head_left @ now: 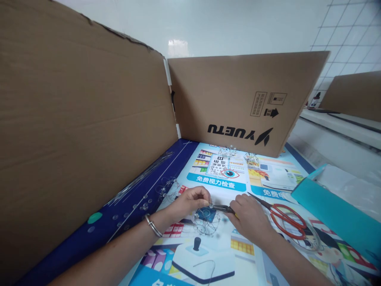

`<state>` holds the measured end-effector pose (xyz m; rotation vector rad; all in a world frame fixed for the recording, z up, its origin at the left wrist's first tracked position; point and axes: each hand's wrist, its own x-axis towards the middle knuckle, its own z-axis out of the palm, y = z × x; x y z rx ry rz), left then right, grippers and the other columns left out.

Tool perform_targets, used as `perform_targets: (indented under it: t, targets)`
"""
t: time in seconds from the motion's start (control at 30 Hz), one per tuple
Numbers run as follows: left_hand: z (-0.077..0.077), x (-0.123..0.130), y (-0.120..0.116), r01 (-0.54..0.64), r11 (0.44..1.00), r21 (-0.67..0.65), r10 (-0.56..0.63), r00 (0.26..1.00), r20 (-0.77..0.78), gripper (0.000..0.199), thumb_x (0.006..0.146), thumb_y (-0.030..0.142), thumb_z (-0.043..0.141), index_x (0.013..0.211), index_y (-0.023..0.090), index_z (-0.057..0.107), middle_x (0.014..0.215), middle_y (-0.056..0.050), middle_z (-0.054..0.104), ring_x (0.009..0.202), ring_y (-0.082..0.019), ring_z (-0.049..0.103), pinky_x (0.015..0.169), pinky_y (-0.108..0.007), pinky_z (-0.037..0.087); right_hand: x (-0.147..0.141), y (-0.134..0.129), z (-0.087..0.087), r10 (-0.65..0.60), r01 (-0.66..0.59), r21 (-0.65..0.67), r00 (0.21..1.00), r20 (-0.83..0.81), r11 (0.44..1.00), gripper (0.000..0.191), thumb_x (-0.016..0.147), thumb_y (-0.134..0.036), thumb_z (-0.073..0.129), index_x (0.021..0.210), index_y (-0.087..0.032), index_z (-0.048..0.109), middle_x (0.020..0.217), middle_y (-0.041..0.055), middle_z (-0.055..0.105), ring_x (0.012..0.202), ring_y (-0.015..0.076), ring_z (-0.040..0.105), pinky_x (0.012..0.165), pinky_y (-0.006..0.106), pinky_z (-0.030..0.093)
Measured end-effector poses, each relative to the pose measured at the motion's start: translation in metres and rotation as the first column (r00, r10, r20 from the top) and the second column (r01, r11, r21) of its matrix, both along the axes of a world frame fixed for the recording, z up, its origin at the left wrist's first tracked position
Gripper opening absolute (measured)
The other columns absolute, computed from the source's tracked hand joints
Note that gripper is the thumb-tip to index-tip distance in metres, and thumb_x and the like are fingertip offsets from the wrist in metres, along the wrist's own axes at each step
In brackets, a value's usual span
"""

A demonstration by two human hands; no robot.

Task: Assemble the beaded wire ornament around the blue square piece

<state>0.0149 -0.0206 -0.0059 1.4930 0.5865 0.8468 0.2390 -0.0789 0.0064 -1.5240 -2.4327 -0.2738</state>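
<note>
My left hand (197, 198), with a silver bangle (153, 225) on its wrist, pinches the top of a wire piece with clear beads (206, 223). The looped wire hangs below my fingertips over the printed table cover. My right hand (248, 212) is closed around the pliers (224, 208), whose dark jaws point left and meet the wire beside my left fingertips. Whether the jaws are closed on it is too small to tell. Scissors with red handles (290, 222) lie just right of my right hand.
Cardboard panels (247, 91) stand at the left and back. Thin wires (139, 178) and loose clear beads (144, 205) lie on the blue strip. Beaded wire pieces (228, 151) rest at the back. A coil (314, 240) and teal box (336, 214) are at right.
</note>
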Motion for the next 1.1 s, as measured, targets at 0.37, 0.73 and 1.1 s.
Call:
perform_targets:
  t: [0.37,0.73,1.1]
  targets:
    - [0.0,-0.0007,0.0007,0.006,1.0,0.01,-0.006,1.0,0.016,0.017,0.075,0.026,0.063,0.075,0.013,0.052,0.078,-0.003,0.056,0.074,-0.013,0.052,0.066,-0.025,0.039,0.0,-0.0001,-0.0006,0.0,-0.001,0.034,1.0,0.023,0.999,0.018,0.082,-0.034,0.051,0.074,-0.019,0.056,0.075,0.0038,0.053,0.076,0.0185,0.045,0.067,0.03,0.028]
    - [-0.0021,-0.001,0.0011,-0.001,1.0,0.026,0.002,1.0,-0.009,0.018,0.074,0.029,0.063,0.074,0.014,0.053,0.078,-0.003,0.056,0.073,-0.013,0.052,0.065,-0.025,0.038,-0.0011,-0.0006,-0.0029,-0.011,0.007,0.076,0.998,0.055,0.997,0.015,0.081,-0.032,0.053,0.073,-0.019,0.056,0.074,0.0041,0.053,0.075,0.0188,0.046,0.067,0.031,0.027]
    - [-0.0027,-0.0011,0.0009,0.003,0.999,0.033,-0.003,1.0,-0.017,0.017,0.075,0.028,0.062,0.075,0.014,0.053,0.079,-0.003,0.056,0.074,-0.013,0.051,0.065,-0.024,0.038,-0.0022,-0.0014,-0.0025,-0.025,0.022,0.049,0.998,0.065,0.999,0.013,0.08,-0.031,0.053,0.075,-0.02,0.056,0.074,0.0035,0.054,0.075,0.0191,0.046,0.066,0.031,0.027]
